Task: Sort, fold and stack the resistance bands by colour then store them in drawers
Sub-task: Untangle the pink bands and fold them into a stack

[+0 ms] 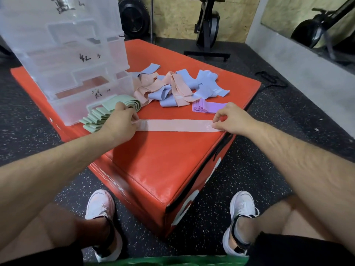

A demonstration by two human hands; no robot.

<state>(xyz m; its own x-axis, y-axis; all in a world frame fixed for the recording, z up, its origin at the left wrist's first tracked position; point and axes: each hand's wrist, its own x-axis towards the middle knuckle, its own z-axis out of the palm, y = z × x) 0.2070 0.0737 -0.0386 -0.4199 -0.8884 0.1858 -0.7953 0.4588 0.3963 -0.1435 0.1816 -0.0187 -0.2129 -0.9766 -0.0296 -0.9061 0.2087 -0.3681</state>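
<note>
Now | pink band flat across bench, near front edge | left hand pinches one end, right hand pinches the other | held straight, likely to fold evenly | green stack by drawers

- Pink band lies flat, stretched out straight.
- Green bands folded and stacked just beside the clear drawers.
- Purple bands folded.
- Pink-and-blue pile tangled behind.

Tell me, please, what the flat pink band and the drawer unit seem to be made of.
The pink band: probably woven elastic fabric, matte, since it lies limp and flat without shine. The drawer unit: translucent plastic, fairly smooth; the red box shows through its walls.
</note>
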